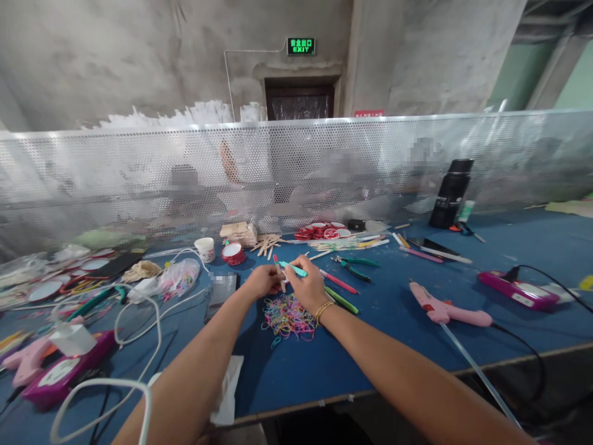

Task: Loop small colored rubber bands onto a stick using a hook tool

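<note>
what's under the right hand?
Below the right hand: a pile of colored bands on the blue table. What the hand itself covers can't be seen; whether bands continue there is unclear.

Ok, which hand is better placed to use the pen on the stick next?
Probably the right: your right hand holds the turquoise pen, one end close to the stick your left hand grips.

soft diffuse light, glowing exit sign (301,46), faint shadows, edges stretched
</note>
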The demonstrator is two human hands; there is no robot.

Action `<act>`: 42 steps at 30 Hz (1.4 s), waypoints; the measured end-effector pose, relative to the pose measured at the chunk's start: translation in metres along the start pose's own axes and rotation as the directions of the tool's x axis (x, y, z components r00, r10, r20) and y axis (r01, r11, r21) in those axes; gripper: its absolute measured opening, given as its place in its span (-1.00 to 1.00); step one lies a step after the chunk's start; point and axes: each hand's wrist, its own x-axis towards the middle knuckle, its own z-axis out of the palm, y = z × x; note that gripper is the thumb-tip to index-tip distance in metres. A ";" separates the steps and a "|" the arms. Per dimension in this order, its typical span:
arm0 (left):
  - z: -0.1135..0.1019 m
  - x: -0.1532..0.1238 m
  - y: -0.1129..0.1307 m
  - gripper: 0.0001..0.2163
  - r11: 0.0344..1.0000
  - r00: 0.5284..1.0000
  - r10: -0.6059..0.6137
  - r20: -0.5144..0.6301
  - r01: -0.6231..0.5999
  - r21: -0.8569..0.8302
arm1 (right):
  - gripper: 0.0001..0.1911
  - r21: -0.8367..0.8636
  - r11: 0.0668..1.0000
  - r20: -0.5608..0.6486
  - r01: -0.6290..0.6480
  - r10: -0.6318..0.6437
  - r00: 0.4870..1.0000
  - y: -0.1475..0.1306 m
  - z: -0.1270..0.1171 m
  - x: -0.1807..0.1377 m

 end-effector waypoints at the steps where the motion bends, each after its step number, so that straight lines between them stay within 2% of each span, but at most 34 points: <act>1: 0.000 0.000 0.000 -0.70 1.000 1.000 0.001 0.001 -0.001 0.001 | -0.83 0.001 1.000 0.002 0.002 -0.002 1.000 0.000 0.000 0.000; 5: 0.001 -0.001 0.001 -0.70 1.000 1.000 -0.010 -0.003 0.010 -0.002 | -0.83 -0.002 1.000 0.038 0.016 -0.016 0.999 -0.001 0.000 0.000; 11: 0.000 0.000 0.000 -0.69 1.000 1.000 0.002 0.000 -0.002 0.017 | -0.82 -0.016 1.000 0.000 -0.009 0.009 1.000 -0.001 -0.001 -0.001; 16: 0.000 -0.001 0.000 -0.69 1.000 1.000 -0.007 -0.006 0.008 0.020 | -0.83 -0.017 1.000 0.034 0.009 -0.008 0.999 -0.001 -0.001 -0.001; 21: 0.000 -0.002 0.002 -0.70 1.000 1.000 -0.017 0.004 0.017 0.025 | -0.83 -0.031 0.999 -0.017 -0.022 0.022 1.000 0.000 -0.002 0.000; 33: 0.001 -0.005 0.006 -0.69 1.000 1.000 -0.014 0.002 0.014 -0.006 | -0.82 0.010 1.000 0.037 0.009 -0.009 0.999 -0.003 -0.002 -0.001; 42: 0.000 -0.002 0.001 -0.71 1.000 1.000 -0.009 -0.023 0.009 0.030 | -0.83 -0.025 0.999 0.041 0.022 -0.021 0.999 -0.002 -0.001 0.000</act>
